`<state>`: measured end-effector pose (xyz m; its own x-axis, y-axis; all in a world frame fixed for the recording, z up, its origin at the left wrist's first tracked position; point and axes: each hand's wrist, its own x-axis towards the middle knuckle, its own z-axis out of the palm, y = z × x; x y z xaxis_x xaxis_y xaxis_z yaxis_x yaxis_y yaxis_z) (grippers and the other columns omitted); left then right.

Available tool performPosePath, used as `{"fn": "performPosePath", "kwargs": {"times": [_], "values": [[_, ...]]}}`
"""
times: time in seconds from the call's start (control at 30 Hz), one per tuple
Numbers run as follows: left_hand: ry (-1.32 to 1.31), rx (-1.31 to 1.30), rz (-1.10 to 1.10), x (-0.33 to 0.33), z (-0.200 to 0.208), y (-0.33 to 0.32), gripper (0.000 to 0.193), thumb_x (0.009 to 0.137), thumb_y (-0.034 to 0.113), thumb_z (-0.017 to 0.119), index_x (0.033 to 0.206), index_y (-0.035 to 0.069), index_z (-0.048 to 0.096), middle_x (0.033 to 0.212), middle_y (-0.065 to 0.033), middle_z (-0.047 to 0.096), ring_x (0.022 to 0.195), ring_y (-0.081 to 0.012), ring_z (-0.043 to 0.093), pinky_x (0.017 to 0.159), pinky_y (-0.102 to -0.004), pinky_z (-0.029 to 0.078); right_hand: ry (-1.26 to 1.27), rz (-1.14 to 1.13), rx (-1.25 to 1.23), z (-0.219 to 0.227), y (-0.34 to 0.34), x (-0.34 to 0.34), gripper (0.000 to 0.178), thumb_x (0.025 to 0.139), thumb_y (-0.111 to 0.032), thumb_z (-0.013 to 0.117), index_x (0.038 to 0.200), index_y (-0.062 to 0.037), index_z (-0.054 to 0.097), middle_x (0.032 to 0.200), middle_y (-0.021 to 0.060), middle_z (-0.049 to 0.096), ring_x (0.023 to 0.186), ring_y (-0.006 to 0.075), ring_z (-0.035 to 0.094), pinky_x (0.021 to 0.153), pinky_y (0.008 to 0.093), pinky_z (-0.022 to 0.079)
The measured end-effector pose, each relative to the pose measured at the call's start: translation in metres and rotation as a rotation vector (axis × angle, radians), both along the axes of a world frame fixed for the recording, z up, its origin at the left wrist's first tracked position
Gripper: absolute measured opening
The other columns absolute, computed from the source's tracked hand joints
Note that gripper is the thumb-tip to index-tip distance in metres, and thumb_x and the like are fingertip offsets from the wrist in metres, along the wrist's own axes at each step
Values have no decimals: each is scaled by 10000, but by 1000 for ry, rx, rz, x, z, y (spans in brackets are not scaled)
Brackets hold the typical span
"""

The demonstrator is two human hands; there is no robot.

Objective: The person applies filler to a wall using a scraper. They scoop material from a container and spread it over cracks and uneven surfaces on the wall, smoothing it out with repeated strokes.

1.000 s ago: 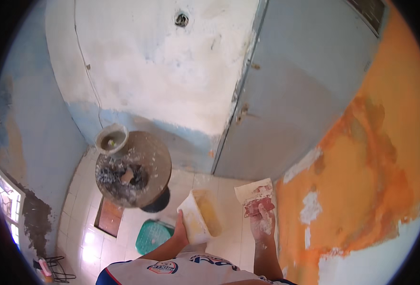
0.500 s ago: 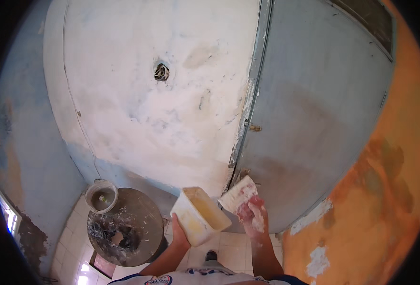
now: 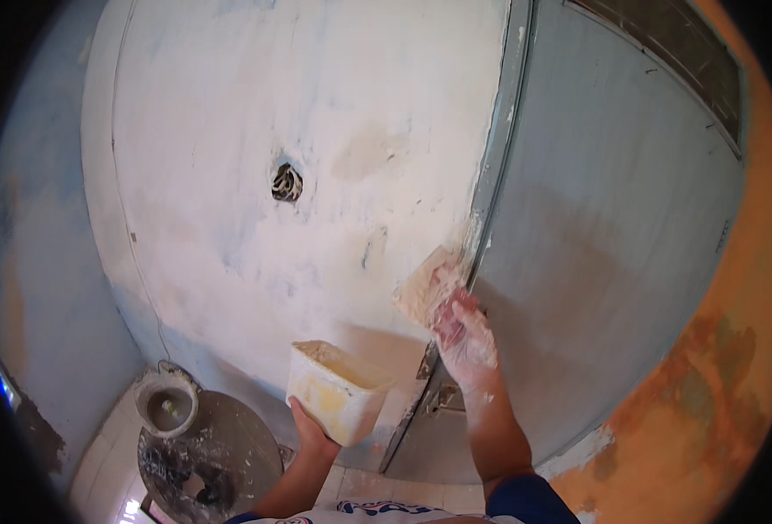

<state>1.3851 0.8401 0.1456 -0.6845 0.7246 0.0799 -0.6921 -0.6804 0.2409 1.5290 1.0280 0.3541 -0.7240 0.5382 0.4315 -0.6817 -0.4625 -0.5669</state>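
My left hand (image 3: 312, 431) grips a cream rectangular plastic tub (image 3: 326, 398) from its left side and underneath. Pale putty coats the tub's inner walls; how much lies in the bottom is hidden. In my right hand (image 3: 471, 348) is a wide putty knife (image 3: 422, 286) with a reddish handle, its broad blade smeared with putty. The blade lies at or close against the white patched wall (image 3: 333, 87), beside the grey door frame (image 3: 490, 201). White residue covers my right fingers and wrist.
A hole with wires (image 3: 286, 182) opens in the wall. The grey door (image 3: 613, 218) stands closed on the right, before an orange patched wall (image 3: 700, 410). At lower left, a bucket (image 3: 167, 402) rests on a round, stained drum top (image 3: 237, 437). A cable (image 3: 146, 288) runs down the wall.
My right hand has raised the putty knife from low by the door up to the wall beside the frame. The tub has shifted slightly left. The whole view has also shifted.
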Motion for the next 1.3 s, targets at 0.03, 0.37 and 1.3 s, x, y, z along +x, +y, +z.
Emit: {"fn": "performPosePath", "kwargs": {"times": [0.03, 0.37, 1.3], "values": [[8, 12, -15, -6, 3, 4, 764, 1020, 655, 127, 1565, 141, 283, 1570, -116, 374, 1428, -354, 389, 1173, -512, 333, 57, 15, 105, 18, 8, -6, 403, 968, -69, 593, 1365, -39, 531, 1207, 59, 659, 1052, 156, 651, 927, 326, 528], [-51, 122, 72, -89, 0, 4, 776, 1011, 672, 175, 1552, 133, 314, 1555, -115, 400, 1410, -365, 407, 1148, -507, 359, 298, -419, 772, 327, 35, -82, 412, 948, -78, 589, 1345, 11, 526, 1194, 109, 639, 954, 180, 645, 785, 341, 535], [-55, 33, -40, -127, -31, -19, 750, 1016, 664, 257, 1571, 160, 276, 1587, -73, 352, 1431, -324, 383, 1159, -471, 352, -724, -2292, 2190, 416, 85, -117, 232, 860, -101, 585, 1023, -48, 742, 1007, 193, 718, 953, 366, 695, 852, 444, 562]]}}
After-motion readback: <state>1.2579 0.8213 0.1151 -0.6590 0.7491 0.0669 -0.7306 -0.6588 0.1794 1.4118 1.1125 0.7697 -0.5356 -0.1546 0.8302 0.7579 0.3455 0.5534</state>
